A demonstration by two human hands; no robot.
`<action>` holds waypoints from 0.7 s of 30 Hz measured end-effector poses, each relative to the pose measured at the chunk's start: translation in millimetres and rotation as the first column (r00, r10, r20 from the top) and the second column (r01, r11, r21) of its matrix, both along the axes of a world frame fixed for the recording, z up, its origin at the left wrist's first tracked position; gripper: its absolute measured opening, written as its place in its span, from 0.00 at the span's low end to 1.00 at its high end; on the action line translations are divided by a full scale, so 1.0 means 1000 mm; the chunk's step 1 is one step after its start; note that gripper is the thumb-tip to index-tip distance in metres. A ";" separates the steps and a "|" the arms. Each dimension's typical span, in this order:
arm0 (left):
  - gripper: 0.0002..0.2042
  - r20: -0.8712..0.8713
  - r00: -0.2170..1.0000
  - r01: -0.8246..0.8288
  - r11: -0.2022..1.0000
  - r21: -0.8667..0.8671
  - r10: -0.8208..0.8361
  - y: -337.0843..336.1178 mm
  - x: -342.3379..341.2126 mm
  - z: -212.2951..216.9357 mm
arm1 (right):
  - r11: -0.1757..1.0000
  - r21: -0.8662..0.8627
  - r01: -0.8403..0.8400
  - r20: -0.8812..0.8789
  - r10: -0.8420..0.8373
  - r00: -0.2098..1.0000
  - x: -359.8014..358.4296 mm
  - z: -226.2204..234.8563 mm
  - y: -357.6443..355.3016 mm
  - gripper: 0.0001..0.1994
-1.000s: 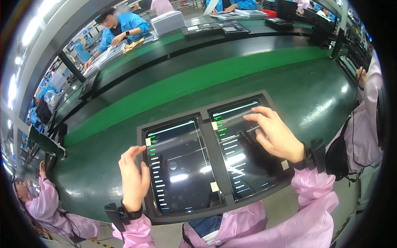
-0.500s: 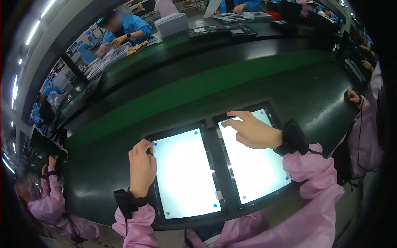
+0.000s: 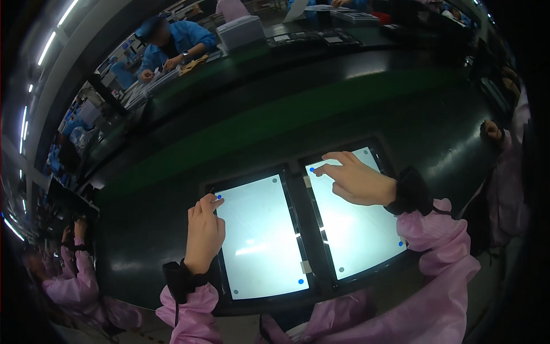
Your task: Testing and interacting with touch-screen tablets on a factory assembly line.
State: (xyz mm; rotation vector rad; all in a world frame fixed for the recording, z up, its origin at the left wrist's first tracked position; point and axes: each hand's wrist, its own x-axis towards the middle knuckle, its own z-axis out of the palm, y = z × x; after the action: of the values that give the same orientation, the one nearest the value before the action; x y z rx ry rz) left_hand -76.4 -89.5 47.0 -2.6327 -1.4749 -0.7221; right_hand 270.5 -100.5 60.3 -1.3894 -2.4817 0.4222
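Observation:
Two tablet-like panels with lit white screens lie side by side before me, the left panel (image 3: pixel 263 241) and the right panel (image 3: pixel 355 229). Each screen has blue dots at its upper left and lower right corners and grey dots at the other two. My left hand (image 3: pixel 205 235) has a fingertip at the left panel's upper left blue dot (image 3: pixel 219 197), its other fingers bent. Over the right panel's upper part reaches my right hand (image 3: pixel 362 182), fingers spread, one fingertip beside the upper left blue dot (image 3: pixel 312 169). Neither hand holds anything. Both wrists wear black bands.
The panels rest on a dark bench (image 3: pixel 149 229) with a green strip (image 3: pixel 246 126) running across it. Beyond, a person in blue (image 3: pixel 175 46) works beside a white stack (image 3: pixel 240 33). People in pink sleeves sit at left (image 3: pixel 71 286) and right (image 3: pixel 507 178).
My right fingertip has drawn back slightly, and the right panel's upper left dot now shows blue. My left fingertip has shifted inward over its screen. The whole picture looks darker.

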 end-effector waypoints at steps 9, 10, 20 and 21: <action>0.19 0.008 0.993 0.119 0.984 -0.132 -0.120 -0.041 0.011 0.008 | 0.998 -0.032 0.062 0.026 -0.061 0.998 0.015 0.006 -0.043 0.22; 0.19 0.000 0.992 0.125 0.982 -0.143 -0.127 -0.047 0.013 0.010 | 0.998 -0.022 0.062 0.024 -0.062 0.998 0.016 0.006 -0.048 0.22; 0.18 -0.021 0.969 0.226 0.915 -0.334 -0.247 -0.102 0.033 0.019 | 0.996 0.044 0.083 -0.026 -0.081 0.996 0.033 0.010 -0.108 0.20; 0.19 -0.028 0.963 0.244 0.907 -0.344 -0.269 -0.106 0.035 0.021 | 0.995 0.042 0.088 -0.026 -0.087 0.996 0.034 0.011 -0.113 0.20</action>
State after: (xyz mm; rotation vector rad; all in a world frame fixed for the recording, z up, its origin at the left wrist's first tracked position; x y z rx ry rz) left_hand -41.1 -195.9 67.6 -3.1169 -1.3519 -0.4013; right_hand 304.8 -213.7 70.8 -1.4603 -2.3863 0.3622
